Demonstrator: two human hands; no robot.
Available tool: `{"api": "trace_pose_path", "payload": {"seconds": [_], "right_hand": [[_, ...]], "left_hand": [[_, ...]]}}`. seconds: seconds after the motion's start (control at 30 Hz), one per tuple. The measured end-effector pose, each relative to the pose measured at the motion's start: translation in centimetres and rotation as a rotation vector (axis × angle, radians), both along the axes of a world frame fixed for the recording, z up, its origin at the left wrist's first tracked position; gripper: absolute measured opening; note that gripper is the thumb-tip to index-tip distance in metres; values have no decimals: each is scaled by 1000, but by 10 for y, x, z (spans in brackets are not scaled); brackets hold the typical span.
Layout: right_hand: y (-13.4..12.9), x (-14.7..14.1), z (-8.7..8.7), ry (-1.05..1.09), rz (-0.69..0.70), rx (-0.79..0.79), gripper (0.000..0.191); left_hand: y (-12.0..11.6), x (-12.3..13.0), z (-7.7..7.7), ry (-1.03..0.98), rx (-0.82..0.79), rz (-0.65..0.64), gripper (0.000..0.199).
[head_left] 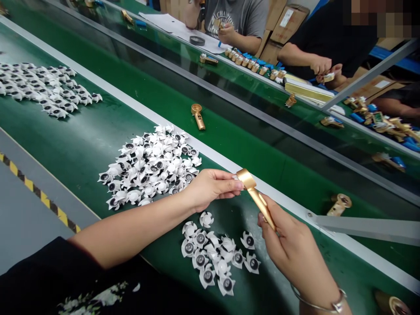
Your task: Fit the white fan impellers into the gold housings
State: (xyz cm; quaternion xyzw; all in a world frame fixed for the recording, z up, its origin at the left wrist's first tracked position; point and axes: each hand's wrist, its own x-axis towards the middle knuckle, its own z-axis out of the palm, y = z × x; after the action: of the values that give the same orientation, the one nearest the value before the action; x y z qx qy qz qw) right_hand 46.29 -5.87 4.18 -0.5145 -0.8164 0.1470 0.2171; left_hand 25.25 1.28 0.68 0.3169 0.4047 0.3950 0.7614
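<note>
My right hand (292, 245) grips the handle of a gold handheld fan housing (259, 205), its round head tilted up toward my left hand. With fingers and thumb pinched together, my left hand (210, 189) is at the open side of that round head. A sliver of a white fan blade (235, 176) shows at its fingertips; the rest is hidden by the fingers and the housing. Below my hands lies a small group of white fan blades (218, 258) with dark hubs. A larger heap of fan blades (151, 166) sits beyond my left forearm.
More fan blades (42, 87) lie in rows at far left. Gold housings rest on the green belt (198, 117) and near a metal bracket (370, 228) at right. Across the line, people (239, 22) handle parts beside gold housings with blue pieces (249, 63).
</note>
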Motion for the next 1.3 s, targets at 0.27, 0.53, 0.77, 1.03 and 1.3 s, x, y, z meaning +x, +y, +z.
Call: {"api": "trace_pose_path", "payload": {"seconds": [0.27,0.53,0.77,1.03,1.3], "right_hand": [[12,11,-15,76,-215,-227,44],[113,72,-60,-213,-535,-94,44],[58,84,-42,-313,-314,-12,33],[-62,81,-65,-283,-54,83,18],[-55,63,-49,-604,45,61,8]], "left_hand": [[2,-8,8,267,222,-82,102],[1,-41,21,967,619,-693,58],[-3,-26,14,1217,729,-861,40],[-14,-11,22,1373,958,-836,39],[-17,-8,15,1459,1041,-858,26]]}}
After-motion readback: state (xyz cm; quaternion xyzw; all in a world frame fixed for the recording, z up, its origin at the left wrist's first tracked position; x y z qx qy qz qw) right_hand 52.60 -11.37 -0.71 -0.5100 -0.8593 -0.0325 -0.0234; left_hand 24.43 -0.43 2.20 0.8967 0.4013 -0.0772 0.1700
